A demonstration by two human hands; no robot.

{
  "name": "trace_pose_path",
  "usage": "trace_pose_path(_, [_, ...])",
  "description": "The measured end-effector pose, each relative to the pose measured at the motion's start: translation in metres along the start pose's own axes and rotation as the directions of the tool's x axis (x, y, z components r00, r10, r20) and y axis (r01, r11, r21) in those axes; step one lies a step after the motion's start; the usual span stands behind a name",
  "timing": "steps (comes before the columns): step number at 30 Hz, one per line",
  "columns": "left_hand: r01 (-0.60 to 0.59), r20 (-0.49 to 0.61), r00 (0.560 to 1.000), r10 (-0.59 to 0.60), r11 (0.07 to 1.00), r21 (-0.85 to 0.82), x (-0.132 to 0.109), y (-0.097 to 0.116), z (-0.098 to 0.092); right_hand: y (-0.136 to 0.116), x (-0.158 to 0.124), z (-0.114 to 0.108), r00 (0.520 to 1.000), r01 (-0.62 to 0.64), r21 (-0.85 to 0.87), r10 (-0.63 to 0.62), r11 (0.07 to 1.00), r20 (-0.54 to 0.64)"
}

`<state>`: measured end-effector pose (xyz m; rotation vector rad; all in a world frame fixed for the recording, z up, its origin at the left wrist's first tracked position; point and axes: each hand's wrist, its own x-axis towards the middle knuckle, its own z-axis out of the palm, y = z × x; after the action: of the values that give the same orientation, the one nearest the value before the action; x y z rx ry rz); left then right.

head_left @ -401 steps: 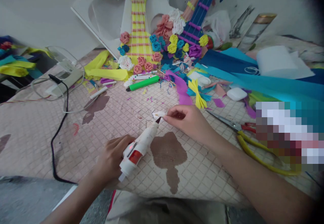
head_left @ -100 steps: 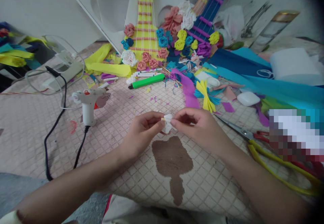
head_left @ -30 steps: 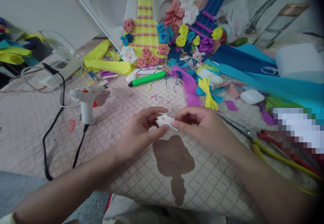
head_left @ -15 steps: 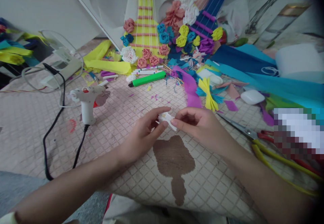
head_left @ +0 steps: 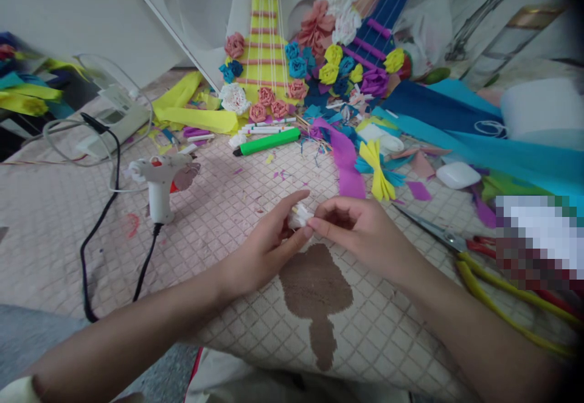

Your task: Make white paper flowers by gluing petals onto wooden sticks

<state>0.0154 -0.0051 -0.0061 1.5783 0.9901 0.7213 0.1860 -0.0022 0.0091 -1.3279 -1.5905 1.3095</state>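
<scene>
A small crumpled piece of white paper (head_left: 300, 216) is between my two hands, above the middle of the table. My left hand (head_left: 274, 236) curves round it from the left, thumb below and index finger stretched over the top. From the right, the thumb and index finger of my right hand (head_left: 353, 223) pinch its edge. The other right fingers are curled and partly hidden. A glue gun (head_left: 159, 187) stands to the left of my hands. Scissors (head_left: 449, 239) with red handles lie to the right. Beyond my hands is a green marker (head_left: 269, 142).
At the back stand a yellow guitar-shaped piece (head_left: 264, 44) and a blue one (head_left: 383, 26), dressed with paper flowers. Paper strips and scraps (head_left: 349, 172) lie before them. A black cord (head_left: 84, 257) runs down the left. The patterned tablecloth (head_left: 219, 220) has a brown patch (head_left: 314, 281).
My fingers have drawn closer round the white paper, and its loose strip no longer sticks out below. My left thumb has moved right, towards my right fingertips.
</scene>
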Motion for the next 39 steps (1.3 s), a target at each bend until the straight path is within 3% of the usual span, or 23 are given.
trace_pose_path(6, [-0.047,-0.012,0.999,0.047,0.998,0.041,0.001,-0.005,-0.002,0.0,0.0,0.0,1.0,0.017,-0.005,-0.017,1.0,-0.001])
trace_pose_path(15, [-0.026,-0.038,0.999,0.029,0.997,0.068,0.0,-0.006,-0.007,-0.001,0.0,0.0,1.0,-0.013,-0.039,0.013,0.999,-0.025])
trace_pose_path(22, [0.023,-0.043,0.999,-0.027,0.996,-0.09,0.0,0.002,-0.006,-0.001,0.0,0.001,0.998,0.02,-0.058,-0.024,0.998,-0.055])
trace_pose_path(39, [0.039,-0.039,0.998,-0.04,0.998,-0.044,0.001,0.002,-0.009,-0.001,0.0,0.0,0.999,0.029,-0.039,-0.031,0.999,-0.042])
